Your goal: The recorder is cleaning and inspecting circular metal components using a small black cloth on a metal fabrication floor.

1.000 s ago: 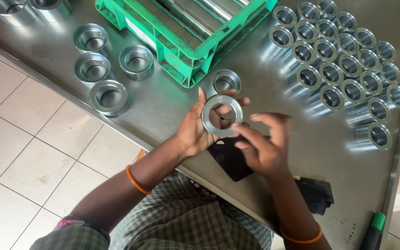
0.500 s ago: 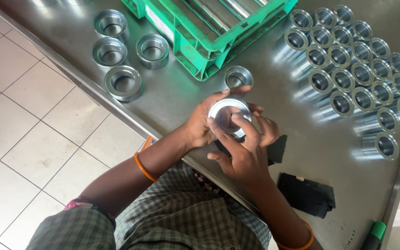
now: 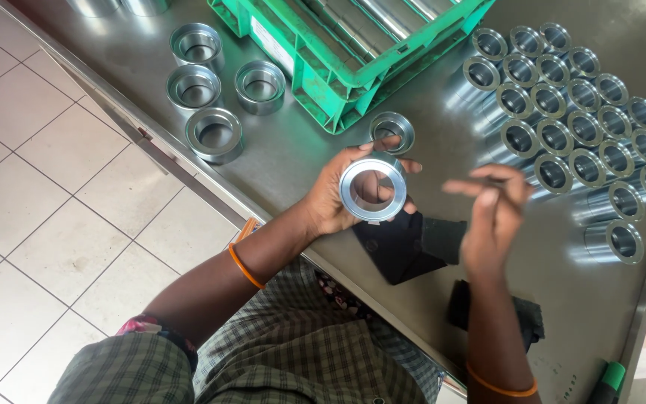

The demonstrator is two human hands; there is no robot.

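Observation:
My left hand [image 3: 334, 196] holds a shiny metal ring [image 3: 372, 188] upright over the steel table [image 3: 300, 153], its hole facing me. My right hand [image 3: 492, 213] hovers to the ring's right, apart from it, blurred, with fingers loosely spread and nothing in it. A second metal ring [image 3: 392, 129] lies flat on the table just beyond the held one. Under my hands lies a black cloth [image 3: 405, 243].
A green plastic crate [image 3: 353, 45] with metal tubes stands at the back. Several wide rings [image 3: 214, 135] sit at the left. Rows of several narrower metal sleeves [image 3: 570, 127] fill the right. Another black cloth [image 3: 495, 310] lies near the front edge, a green-capped marker [image 3: 605, 381] at bottom right.
My right hand has let go of the ring and drawn away to the right. My left hand keeps the ring and has turned its opening towards me.

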